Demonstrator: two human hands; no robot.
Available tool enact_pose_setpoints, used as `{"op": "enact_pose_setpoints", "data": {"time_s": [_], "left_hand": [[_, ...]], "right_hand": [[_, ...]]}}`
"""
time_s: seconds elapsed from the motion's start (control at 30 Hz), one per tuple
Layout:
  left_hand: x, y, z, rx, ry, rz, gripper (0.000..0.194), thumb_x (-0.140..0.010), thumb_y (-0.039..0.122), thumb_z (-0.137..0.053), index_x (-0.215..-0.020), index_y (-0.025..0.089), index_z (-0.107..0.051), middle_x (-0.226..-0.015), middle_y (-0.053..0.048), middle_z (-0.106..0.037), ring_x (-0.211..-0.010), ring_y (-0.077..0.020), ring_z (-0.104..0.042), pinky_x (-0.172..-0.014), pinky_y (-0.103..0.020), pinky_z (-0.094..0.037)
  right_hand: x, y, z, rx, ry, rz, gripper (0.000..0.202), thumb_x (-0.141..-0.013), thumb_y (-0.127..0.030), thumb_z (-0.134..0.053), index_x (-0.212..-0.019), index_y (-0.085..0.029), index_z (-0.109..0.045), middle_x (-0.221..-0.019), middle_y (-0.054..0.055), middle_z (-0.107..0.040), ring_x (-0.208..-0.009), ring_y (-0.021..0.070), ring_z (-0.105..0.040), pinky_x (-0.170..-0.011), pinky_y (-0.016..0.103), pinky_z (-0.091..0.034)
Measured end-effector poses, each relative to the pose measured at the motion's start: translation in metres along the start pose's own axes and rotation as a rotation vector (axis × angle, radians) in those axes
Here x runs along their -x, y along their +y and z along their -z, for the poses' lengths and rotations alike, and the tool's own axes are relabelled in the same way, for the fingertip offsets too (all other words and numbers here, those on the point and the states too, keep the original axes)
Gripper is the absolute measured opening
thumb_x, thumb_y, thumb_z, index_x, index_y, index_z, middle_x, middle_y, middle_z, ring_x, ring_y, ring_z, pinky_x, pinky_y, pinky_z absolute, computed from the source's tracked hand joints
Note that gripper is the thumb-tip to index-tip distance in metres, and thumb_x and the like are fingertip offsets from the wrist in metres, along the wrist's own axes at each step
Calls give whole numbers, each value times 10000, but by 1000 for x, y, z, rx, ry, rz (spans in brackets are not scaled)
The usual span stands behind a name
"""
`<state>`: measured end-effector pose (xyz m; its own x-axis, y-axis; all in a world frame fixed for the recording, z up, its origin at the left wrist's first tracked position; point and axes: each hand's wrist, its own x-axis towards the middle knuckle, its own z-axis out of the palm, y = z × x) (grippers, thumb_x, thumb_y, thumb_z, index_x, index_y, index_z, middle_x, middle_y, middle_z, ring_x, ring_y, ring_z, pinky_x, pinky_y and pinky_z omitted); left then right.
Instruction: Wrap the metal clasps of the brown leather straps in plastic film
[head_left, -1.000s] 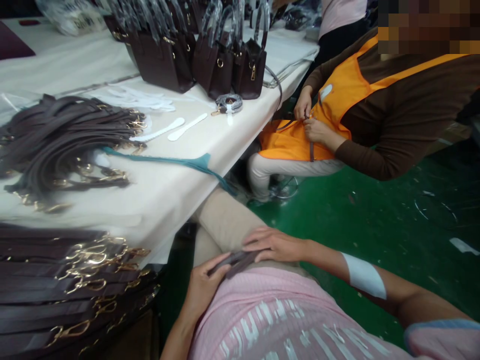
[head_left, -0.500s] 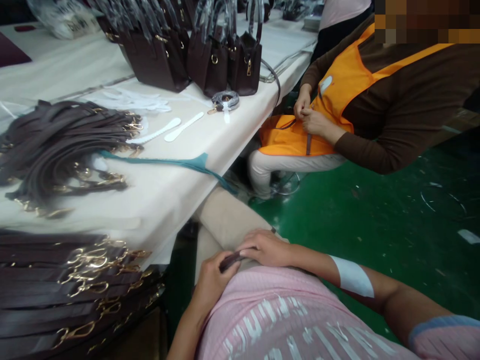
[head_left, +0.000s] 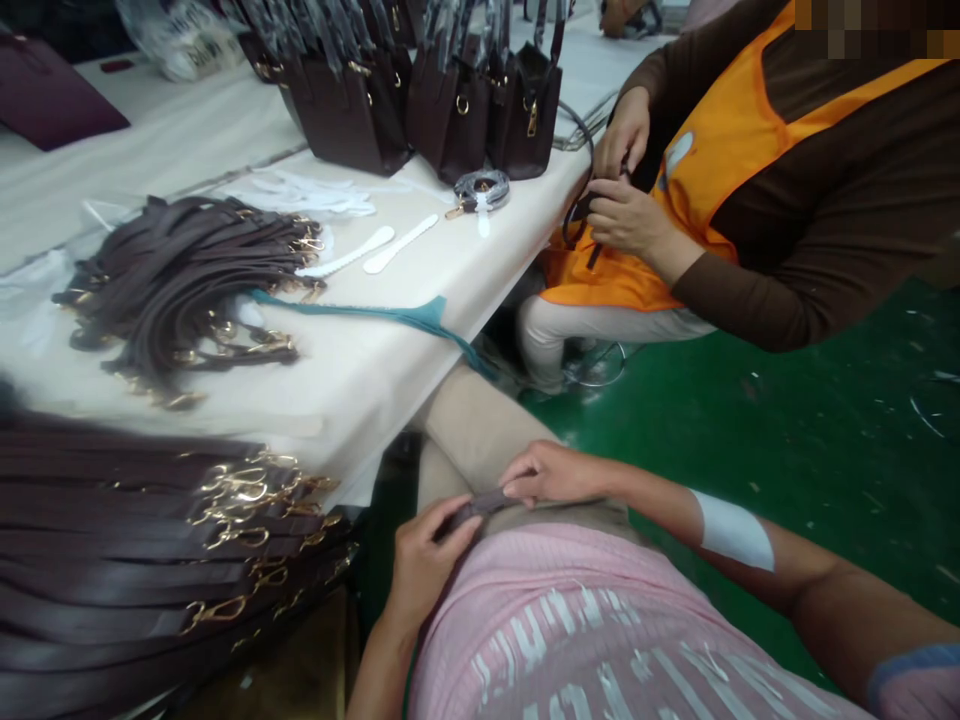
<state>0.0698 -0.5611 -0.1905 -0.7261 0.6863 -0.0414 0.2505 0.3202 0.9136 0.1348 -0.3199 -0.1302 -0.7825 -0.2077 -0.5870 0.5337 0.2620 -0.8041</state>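
Over my lap, my left hand (head_left: 426,552) is closed around one end of a dark brown strap (head_left: 491,500), thumb on top. My right hand (head_left: 553,472) pinches the same strap farther right, so a short stretch shows between them. Part of the strap is hidden inside my left fingers. On the table to the left lies a pile of similar dark straps (head_left: 202,260) with gold clasps. A second stack of straps (head_left: 112,540) with gold snap hooks is nearer to me, at lower left.
Dark brown handbags (head_left: 345,115) with wrapped handles stand on the white table (head_left: 360,365). A coiled wrapped strap (head_left: 484,188), white strips (head_left: 300,195) and a teal strip (head_left: 360,309) lie there too. A co-worker in an orange apron (head_left: 705,190) sits at the right, handling something dark.
My hands have drawn slightly apart, showing more of the strap between them. The view has shifted a little. The co-worker's hands have risen, with a dark item at them.
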Motion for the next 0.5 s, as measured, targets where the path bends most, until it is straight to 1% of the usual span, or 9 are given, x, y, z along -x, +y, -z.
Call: {"op": "enact_pose_setpoints", "data": {"time_s": [0.07, 0.13, 0.23, 0.3, 0.4, 0.43, 0.5], "left_hand": [[-3, 1, 0, 8, 5, -30, 231, -822, 343, -700, -993, 191, -732, -917, -49, -753, -803, -181, -701, -747, -260, -552], [-6, 2, 0, 15, -2, -62, 229, -824, 324, -704, -1009, 191, -729, -937, -50, -751, -833, -184, -703, -773, -260, -551], [-8, 4, -5, 24, -27, -98, 231, -833, 307, -697, -1036, 201, -726, -958, -52, -747, -862, -189, -699, -802, -270, -548], [-8, 5, -9, 34, -68, -117, 241, -854, 299, -674, -1078, 222, -715, -978, -49, -744, -883, -187, -693, -821, -276, -543], [-7, 7, -14, 54, -100, -109, 256, -868, 308, -651, -1112, 248, -703, -973, -48, -742, -876, -188, -688, -811, -284, -539], [-8, 7, -15, 64, -97, -80, 242, -858, 313, -660, -1086, 249, -711, -948, -47, -745, -852, -191, -688, -790, -285, -540], [-11, 8, -18, 90, -91, 17, 157, -812, 300, -703, -957, 246, -733, -858, -32, -749, -772, -191, -683, -733, -280, -537]], "right_hand": [[0, -1, -2, 37, 30, 11, 315, -845, -374, -605, -953, -122, -761, -547, -44, -530, -525, 71, -415, -495, 178, -269], [-2, 0, -6, 53, 88, 13, 333, -831, -405, -622, -949, -133, -774, -539, -44, -519, -538, 78, -423, -496, 180, -268], [-8, 4, -17, 59, 174, 56, 282, -806, -378, -649, -876, -139, -780, -619, -23, -602, -621, 102, -504, -550, 183, -332], [-13, 6, -25, 31, 204, 88, 223, -778, -335, -670, -807, -134, -762, -663, -13, -641, -647, 109, -533, -572, 185, -360], [-17, 9, -34, -117, 189, 62, 197, -748, -316, -681, -705, -123, -676, -551, -33, -581, -511, 78, -465, -483, 175, -319], [-19, 10, -35, -182, 169, 42, 200, -747, -324, -683, -724, -128, -650, -519, -47, -555, -465, 67, -427, -448, 169, -292], [-21, 11, -33, -286, 109, 23, 255, -755, -358, -695, -866, -141, -620, -520, -63, -560, -415, 56, -394, -404, 158, -255]]}}
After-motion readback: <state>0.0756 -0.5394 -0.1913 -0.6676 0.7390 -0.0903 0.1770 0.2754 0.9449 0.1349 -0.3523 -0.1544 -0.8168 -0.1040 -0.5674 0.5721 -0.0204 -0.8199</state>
